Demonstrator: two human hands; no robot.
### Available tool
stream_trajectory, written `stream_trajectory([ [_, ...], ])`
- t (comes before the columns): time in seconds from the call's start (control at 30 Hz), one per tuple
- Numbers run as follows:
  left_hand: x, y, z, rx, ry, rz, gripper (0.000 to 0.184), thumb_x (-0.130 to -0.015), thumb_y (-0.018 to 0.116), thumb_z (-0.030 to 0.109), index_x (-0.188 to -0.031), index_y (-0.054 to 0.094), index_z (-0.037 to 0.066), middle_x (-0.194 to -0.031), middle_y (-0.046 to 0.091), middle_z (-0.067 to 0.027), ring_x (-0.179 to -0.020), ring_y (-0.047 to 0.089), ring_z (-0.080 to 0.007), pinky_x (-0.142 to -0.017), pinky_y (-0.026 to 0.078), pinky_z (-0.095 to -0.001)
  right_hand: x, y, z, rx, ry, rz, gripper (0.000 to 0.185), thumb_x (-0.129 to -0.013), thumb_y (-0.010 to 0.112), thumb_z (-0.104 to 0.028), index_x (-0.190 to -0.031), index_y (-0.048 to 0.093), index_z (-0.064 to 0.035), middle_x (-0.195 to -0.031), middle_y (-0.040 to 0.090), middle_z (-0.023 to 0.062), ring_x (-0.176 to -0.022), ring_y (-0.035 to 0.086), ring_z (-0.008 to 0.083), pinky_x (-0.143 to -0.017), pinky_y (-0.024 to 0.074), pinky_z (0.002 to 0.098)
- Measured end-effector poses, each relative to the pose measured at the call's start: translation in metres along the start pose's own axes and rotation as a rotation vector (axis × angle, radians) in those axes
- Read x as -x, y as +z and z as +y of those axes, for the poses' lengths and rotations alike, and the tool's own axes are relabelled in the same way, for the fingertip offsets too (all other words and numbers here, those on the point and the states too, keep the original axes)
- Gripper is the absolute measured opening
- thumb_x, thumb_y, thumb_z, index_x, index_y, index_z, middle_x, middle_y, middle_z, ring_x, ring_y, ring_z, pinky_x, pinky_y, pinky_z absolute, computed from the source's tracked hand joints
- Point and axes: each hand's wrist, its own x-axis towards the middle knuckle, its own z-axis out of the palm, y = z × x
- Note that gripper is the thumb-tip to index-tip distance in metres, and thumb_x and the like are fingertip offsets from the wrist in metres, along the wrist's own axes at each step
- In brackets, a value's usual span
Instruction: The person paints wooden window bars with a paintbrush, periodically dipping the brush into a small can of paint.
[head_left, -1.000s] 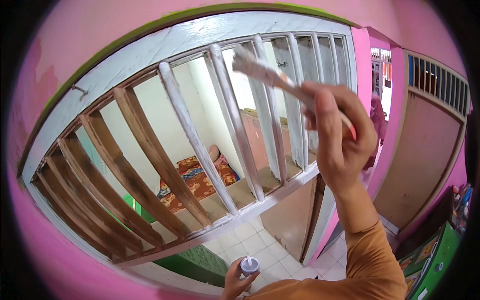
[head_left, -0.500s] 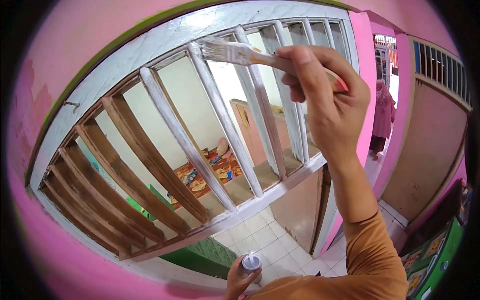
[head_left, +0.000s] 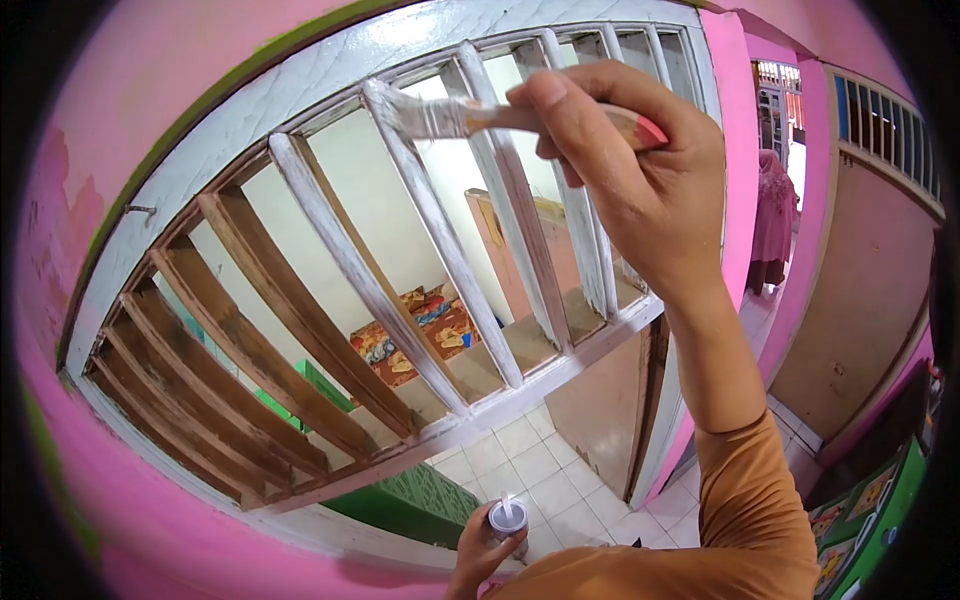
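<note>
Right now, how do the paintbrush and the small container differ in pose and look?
The paintbrush is held high in the right hand; the container sits low in the left hand. The paintbrush lies roughly sideways, bristles at a slat; the container stands roughly upright, top facing up. The paintbrush is long, with a red handle end; the container is short and round. Each is held in one hand.

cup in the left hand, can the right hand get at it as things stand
Probably yes: nothing visible blocks the way to the cup, though the right hand is raised and holding a brush.
</note>
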Motion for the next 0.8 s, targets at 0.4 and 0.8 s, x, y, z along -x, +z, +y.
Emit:
stream_trajectory([
  [0.4, -0.005, 0.007, 0.015, -0.018, -0.019, -0.075, 0.062, -0.084, 0.086, 0.014, -0.134, 0.053, -0.002, -0.118, 0.064, -0.0078, -0.112, 0.063, -0.0157, -0.097, 0.051, -0.0315, 0.044, -0.014, -0.009, -0.051, 0.155, -0.097, 0.021, -0.099, 0.070, -0.019, -0.096, 0.076, 0.0005, -0.076, 0.070, 0.0058, -0.062, 0.060, 0.0090, -0.056, 0.0445, 0.0230],
  [0.8, -0.002, 0.017, 0.024, 0.008, -0.023, -0.022, 0.063, -0.083, 0.087, 0.018, -0.134, 0.055, -0.001, -0.122, 0.062, -0.0097, -0.113, 0.062, -0.0178, -0.098, 0.050, -0.0331, 0.088, -0.047, -0.029, 0.068, 0.305, -0.316, 0.016, -0.095, 0.068, -0.010, -0.088, 0.074, 0.0024, -0.075, 0.069, 0.0086, -0.063, 0.061, 0.0135, -0.058, 0.0451, 0.0286],
])
